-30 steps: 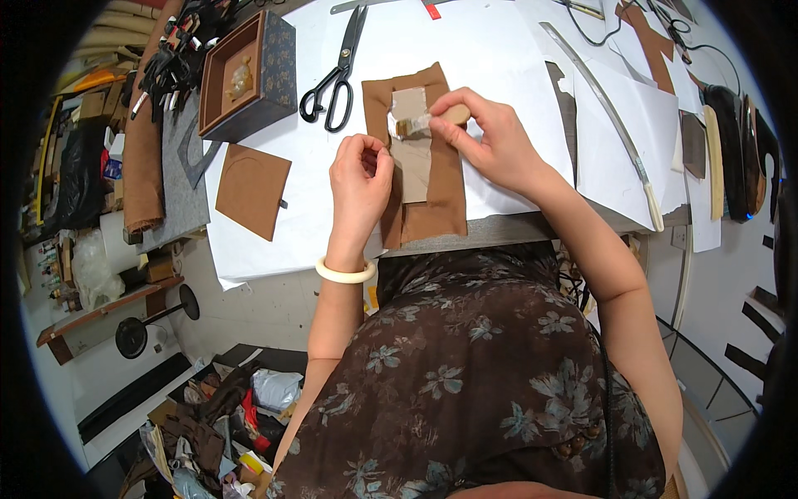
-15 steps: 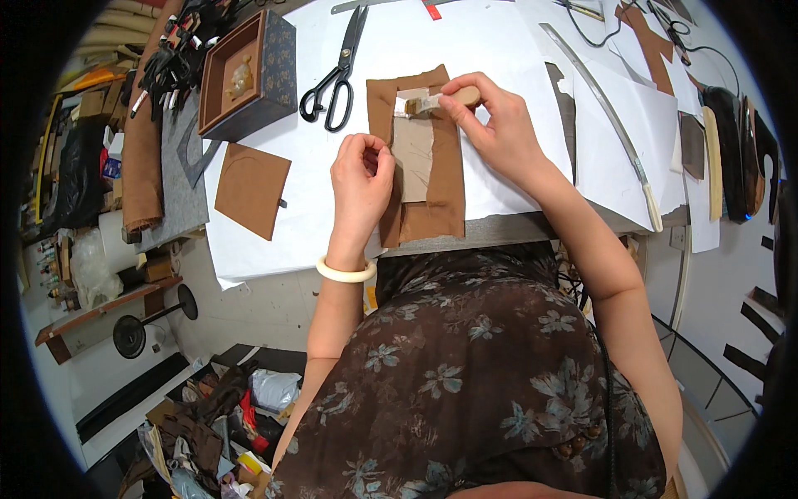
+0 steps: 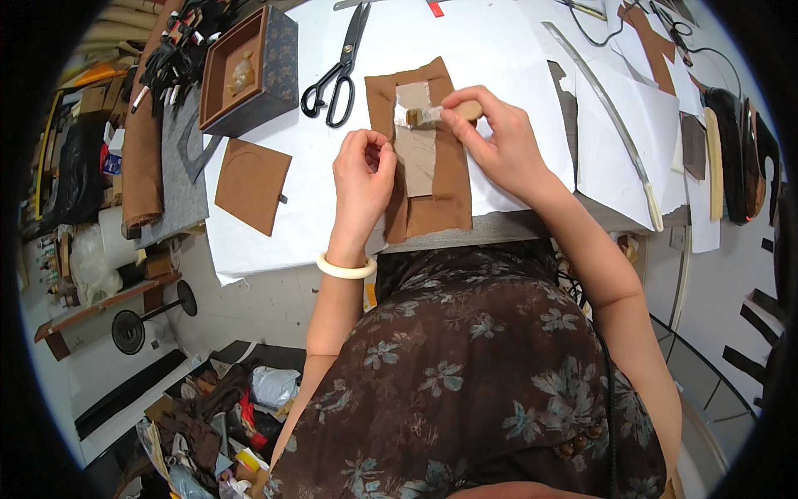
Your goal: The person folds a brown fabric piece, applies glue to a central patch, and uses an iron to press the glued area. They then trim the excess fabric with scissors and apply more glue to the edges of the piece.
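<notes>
My right hand (image 3: 503, 141) is closed round the wooden handle (image 3: 469, 111) of a flat brush. The brush's bristles (image 3: 416, 117) rest on a grey-beige board (image 3: 416, 162), beside a wet white smear near its upper left edge. Under the board lies a piece of brown fabric (image 3: 453, 187), showing round it as a border. At the fabric's left edge, my left hand (image 3: 362, 170) is closed with thumb and fingertips pinched on that edge; the fingertips partly hide what they grip. A cream bangle (image 3: 346, 267) circles my left wrist.
Black-handled scissors (image 3: 339, 79) lie beyond my left hand. A patterned open box (image 3: 278, 71) and a flat brown piece (image 3: 253, 185) are to the left. White paper (image 3: 507, 50) covers the table. A long curved metal strip (image 3: 603, 104) lies at the right.
The brown fabric and board have turned slightly, their near end shifting right. My right hand has drawn the brush a little nearer to me across the board. The left hand has barely moved.
</notes>
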Demonstrator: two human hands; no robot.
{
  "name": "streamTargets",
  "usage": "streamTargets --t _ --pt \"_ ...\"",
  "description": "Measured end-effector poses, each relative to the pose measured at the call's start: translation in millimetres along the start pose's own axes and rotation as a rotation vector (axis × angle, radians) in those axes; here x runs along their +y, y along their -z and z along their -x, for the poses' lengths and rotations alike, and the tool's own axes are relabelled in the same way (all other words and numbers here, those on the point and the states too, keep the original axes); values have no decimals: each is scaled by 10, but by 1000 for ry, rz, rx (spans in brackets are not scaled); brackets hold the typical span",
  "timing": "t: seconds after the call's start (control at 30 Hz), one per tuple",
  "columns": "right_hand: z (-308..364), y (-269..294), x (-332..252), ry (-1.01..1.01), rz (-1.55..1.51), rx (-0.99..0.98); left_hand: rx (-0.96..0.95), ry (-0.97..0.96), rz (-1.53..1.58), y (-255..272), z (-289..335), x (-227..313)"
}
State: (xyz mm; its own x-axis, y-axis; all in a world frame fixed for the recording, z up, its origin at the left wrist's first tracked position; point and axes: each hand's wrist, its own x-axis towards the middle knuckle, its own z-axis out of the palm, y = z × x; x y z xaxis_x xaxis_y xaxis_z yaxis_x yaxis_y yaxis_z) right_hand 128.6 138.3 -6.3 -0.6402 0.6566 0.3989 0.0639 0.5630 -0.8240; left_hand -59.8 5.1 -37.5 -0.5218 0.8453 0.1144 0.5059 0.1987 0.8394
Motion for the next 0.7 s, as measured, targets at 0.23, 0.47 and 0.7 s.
streamTargets --t 0.23,0.47,0.7 --pt "181 86 -58 30 -83 -198 3 30 52 17 29 111" --pt "171 160 -33 -16 -66 -145 -41 -135 -138 115 284 267" --pt "226 40 56 -22 -51 -29 88 -132 -198 5 481 97"
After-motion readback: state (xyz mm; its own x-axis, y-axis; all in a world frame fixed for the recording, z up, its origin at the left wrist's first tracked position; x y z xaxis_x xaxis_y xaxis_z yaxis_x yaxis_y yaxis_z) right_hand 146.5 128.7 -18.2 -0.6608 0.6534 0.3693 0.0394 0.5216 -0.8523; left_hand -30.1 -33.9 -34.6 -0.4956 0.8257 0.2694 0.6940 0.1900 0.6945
